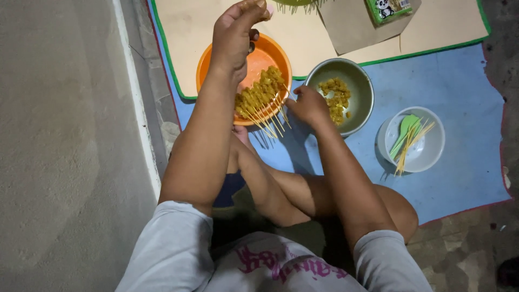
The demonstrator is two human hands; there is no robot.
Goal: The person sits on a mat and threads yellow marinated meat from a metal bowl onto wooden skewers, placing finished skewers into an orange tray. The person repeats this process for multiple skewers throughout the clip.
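Observation:
My left hand [233, 33] is raised over the far side of an orange bowl [273, 56], fingers bunched together; whether it holds anything is hidden. The bowl holds several skewers of yellow marinated meat [260, 92], their bamboo sticks [270, 122] poking over the near rim. My right hand [307, 105] rests at the stick ends, between the orange bowl and a metal bowl [361, 86] of loose yellow meat pieces [336, 97]. Its fingers curl near the sticks; a grip is not clear.
A white bowl [430, 151] at the right holds bare bamboo sticks [410, 144] and a green spoon [405, 130]. Everything sits on a blue mat [459, 86] with a beige green-edged mat [303, 32] behind. A green packet [387, 10] lies at the top. My crossed legs [292, 194] are below; a concrete wall is left.

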